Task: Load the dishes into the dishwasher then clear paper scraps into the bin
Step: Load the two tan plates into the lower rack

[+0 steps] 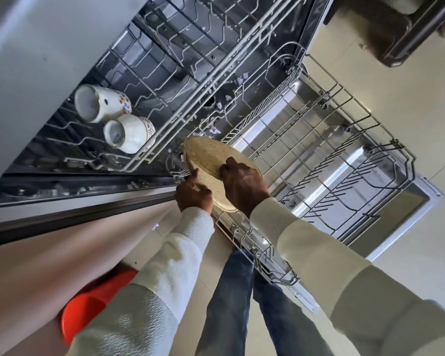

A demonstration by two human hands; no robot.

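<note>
The plate (208, 158), tan and speckled, is in both your hands, held on edge and tilted over the corner of the lower rack (409, 160) nearest the dishwasher's opening. I cannot tell whether its lower rim touches the wires. Your left hand (193, 195) pinches the rim on the side towards you, its thumb lying along the edge. Your right hand (244, 187) grips the plate from the other side, fingers curled over the face and rim. Both sleeves are pale, the left one ribbed in texture.

The lower rack is pulled out over the open door (306, 140), whose steel inner face shines through the wires. No dish shows in the part of this rack you can see.

Above and behind the plate, the upper rack (165, 132) is drawn out too. Two white mugs with patterned sides lie in it, touching each other: one (102, 102) further back, one (129, 133) nearer the rack's front rail, both with their bases towards you.

Small purple scraps (213, 131) lie scattered just beyond the plate, around the rack wires and the tub floor, with more (242, 79) further in.

Your jeans (229, 304) show below the rack's near edge. An orange object (93, 299) sits at your left, partly hidden by your left sleeve; what it is cannot be told. Pale floor (421, 111) lies beyond the door.
</note>
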